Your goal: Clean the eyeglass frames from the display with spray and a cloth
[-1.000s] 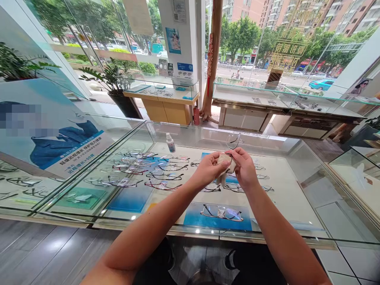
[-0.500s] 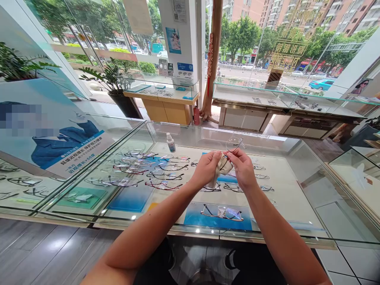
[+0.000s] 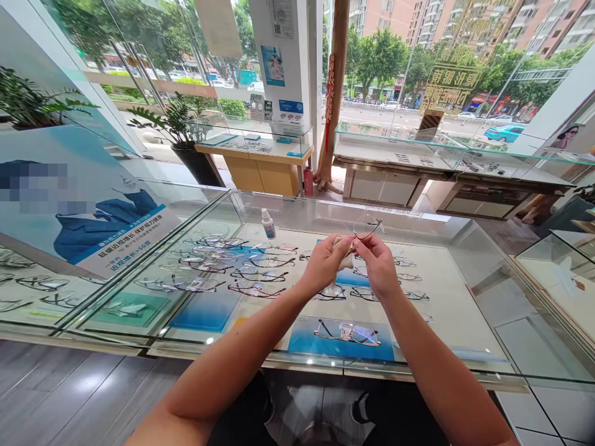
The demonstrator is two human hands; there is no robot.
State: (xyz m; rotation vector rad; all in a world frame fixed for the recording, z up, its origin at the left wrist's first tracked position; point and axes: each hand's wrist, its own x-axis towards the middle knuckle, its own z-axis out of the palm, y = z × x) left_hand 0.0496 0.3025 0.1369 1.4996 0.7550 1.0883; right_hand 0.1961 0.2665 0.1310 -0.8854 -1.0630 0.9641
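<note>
My left hand [image 3: 326,261] is closed on a pale cleaning cloth [image 3: 345,262], which wraps part of a pair of eyeglasses [image 3: 367,227]. With pinched fingers, my right hand [image 3: 379,265] grips the same glasses near their middle. One thin-rimmed lens sticks up above the right fingers; the other side is hidden by the cloth and left hand. Both hands are close together above the glass display case [image 3: 446,297]. Beyond them to the left, a small white spray bottle [image 3: 268,224] stands upright on the glass.
Several eyeglasses [image 3: 258,290] lie in rows inside the case. A silver-framed pair [image 3: 348,333] sits on a blue card near the front. At left leans a large advertising board [image 3: 111,204]. Further off are another display counter [image 3: 260,170], a potted plant [image 3: 186,155] and a wooden trunk [image 3: 332,124].
The cloth has folded further in behind my left fingers, so less of it shows. The raised lens has tilted slightly, and both hands have turned a little while staying in place.
</note>
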